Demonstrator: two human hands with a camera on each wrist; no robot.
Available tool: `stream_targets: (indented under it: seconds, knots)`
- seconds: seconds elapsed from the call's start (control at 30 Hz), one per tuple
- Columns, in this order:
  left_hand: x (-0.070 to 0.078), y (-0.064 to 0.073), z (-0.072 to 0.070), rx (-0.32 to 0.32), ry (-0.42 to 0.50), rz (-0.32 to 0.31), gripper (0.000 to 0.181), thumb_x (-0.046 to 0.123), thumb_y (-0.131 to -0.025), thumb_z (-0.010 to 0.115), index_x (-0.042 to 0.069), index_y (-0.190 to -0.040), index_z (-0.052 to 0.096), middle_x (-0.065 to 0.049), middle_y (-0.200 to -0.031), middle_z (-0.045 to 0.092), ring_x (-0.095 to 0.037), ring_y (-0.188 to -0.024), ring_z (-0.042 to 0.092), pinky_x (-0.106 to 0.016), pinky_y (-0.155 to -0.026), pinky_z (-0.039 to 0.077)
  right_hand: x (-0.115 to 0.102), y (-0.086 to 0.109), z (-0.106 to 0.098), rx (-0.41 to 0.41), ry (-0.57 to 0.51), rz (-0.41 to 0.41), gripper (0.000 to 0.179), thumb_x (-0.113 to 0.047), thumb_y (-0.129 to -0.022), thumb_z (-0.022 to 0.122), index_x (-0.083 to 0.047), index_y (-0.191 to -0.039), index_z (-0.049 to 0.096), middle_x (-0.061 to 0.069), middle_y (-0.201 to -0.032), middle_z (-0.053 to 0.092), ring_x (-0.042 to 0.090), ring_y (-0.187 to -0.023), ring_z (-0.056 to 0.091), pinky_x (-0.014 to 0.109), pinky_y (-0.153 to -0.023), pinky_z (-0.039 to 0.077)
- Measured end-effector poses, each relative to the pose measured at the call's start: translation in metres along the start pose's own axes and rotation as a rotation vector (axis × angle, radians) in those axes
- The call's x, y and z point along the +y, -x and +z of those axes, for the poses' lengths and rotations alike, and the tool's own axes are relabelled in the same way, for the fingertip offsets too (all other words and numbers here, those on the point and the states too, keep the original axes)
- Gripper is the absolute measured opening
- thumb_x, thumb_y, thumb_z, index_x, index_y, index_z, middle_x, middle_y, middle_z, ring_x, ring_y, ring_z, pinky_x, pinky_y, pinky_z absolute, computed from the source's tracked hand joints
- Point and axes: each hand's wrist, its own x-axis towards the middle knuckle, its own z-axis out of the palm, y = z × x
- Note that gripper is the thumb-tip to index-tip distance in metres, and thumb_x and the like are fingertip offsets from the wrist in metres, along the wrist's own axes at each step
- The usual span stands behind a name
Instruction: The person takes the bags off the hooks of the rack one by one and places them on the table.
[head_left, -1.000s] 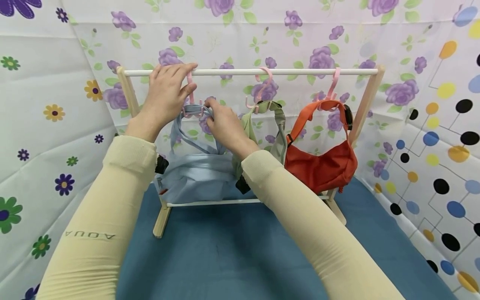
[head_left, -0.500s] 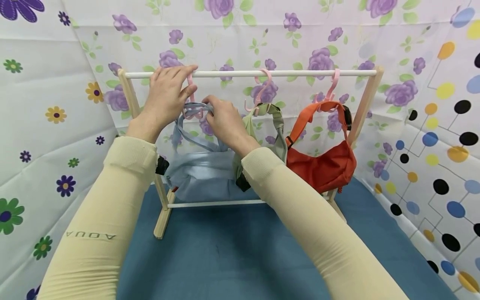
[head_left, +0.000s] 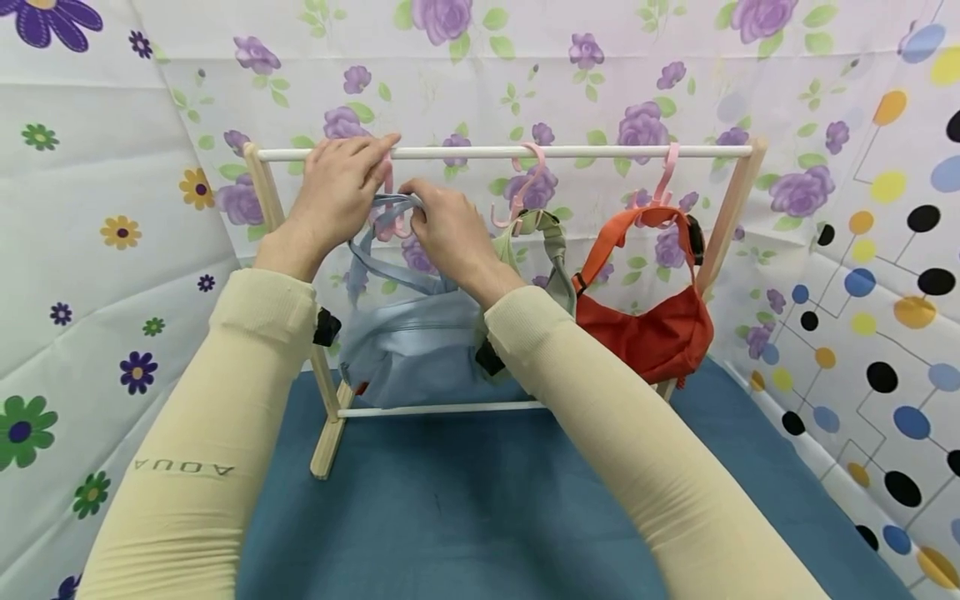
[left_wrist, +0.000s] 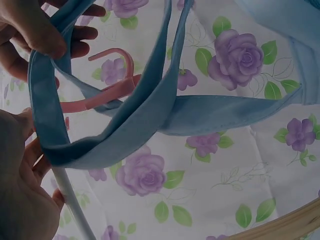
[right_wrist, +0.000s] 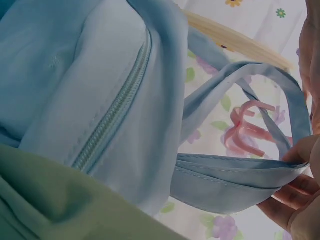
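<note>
My left hand [head_left: 337,187] grips the white rail [head_left: 465,153] at the rack's left end, beside a pink hook [left_wrist: 107,95]. Between thumb and fingers, my right hand [head_left: 453,237] pinches the looped straps [right_wrist: 225,185] of a light blue bag [head_left: 420,354]. In the head view those straps stand at the upper part of the hook, over its prongs [right_wrist: 242,135]. The blue bag's body hangs below, its zipper [right_wrist: 117,107] facing the right wrist camera. My right forearm hides part of a green bag [head_left: 558,287].
The green bag hangs from a middle pink hook [head_left: 531,179], close to the blue one. Farther right, a red-orange bag [head_left: 645,333] hangs from another hook [head_left: 665,175]. The wooden rack [head_left: 731,217] stands on a blue cloth [head_left: 442,517] before flowered curtains.
My right hand has raised the blue straps from the hook's prongs, and the bag has shifted slightly rightward. My left hand keeps its place on the rail. The head view has tilted slightly.
</note>
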Motion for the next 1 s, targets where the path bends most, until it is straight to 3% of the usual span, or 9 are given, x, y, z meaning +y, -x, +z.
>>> stream_targets:
  seconds: [0.3, 0.57, 0.83, 1.0]
  knots:
    - [0.004, -0.003, -0.007, -0.051, 0.025, -0.021, 0.047, 0.030, -0.116, 0.035, 0.018, -0.161, 0.043, -0.014, -0.155, 0.051, -0.039, -0.148, 0.036, -0.057, -0.125, 0.010, -0.005, -0.002, 0.001, 0.039, -0.033, -0.053, 0.033, -0.002, -0.103, 0.058, -0.012, -0.131, 0.070, 0.005, -0.124, 0.073, 0.019, -0.085, 0.058, 0.037, -0.076, 0.048]
    - [0.006, -0.007, -0.012, -0.109, 0.029, -0.048, 0.049, 0.028, -0.115, 0.033, 0.019, -0.163, 0.038, -0.017, -0.160, 0.045, -0.040, -0.150, 0.033, -0.057, -0.125, 0.011, -0.006, -0.005, 0.001, 0.067, -0.109, -0.103, 0.028, -0.002, -0.102, 0.063, -0.007, -0.129, 0.071, 0.007, -0.129, 0.072, 0.019, -0.110, 0.067, 0.031, -0.092, 0.051]
    - [0.007, -0.008, -0.012, -0.102, 0.021, -0.039, 0.049, 0.028, -0.115, 0.032, 0.019, -0.162, 0.039, -0.017, -0.159, 0.045, -0.041, -0.150, 0.033, -0.060, -0.122, 0.016, -0.004, 0.003, 0.000, 0.042, -0.173, -0.092, 0.025, -0.001, -0.101, 0.063, -0.006, -0.124, 0.073, 0.009, -0.112, 0.075, 0.016, -0.072, 0.051, 0.027, -0.069, 0.042]
    - [0.003, -0.006, -0.011, -0.094, 0.030, -0.036, 0.049, 0.030, -0.116, 0.029, 0.018, -0.162, 0.039, -0.016, -0.161, 0.044, -0.040, -0.151, 0.032, -0.061, -0.122, 0.015, -0.004, 0.008, 0.000, 0.021, -0.191, -0.078, 0.027, -0.002, -0.102, 0.063, -0.008, -0.126, 0.073, 0.008, -0.111, 0.075, 0.014, -0.066, 0.045, 0.026, -0.066, 0.040]
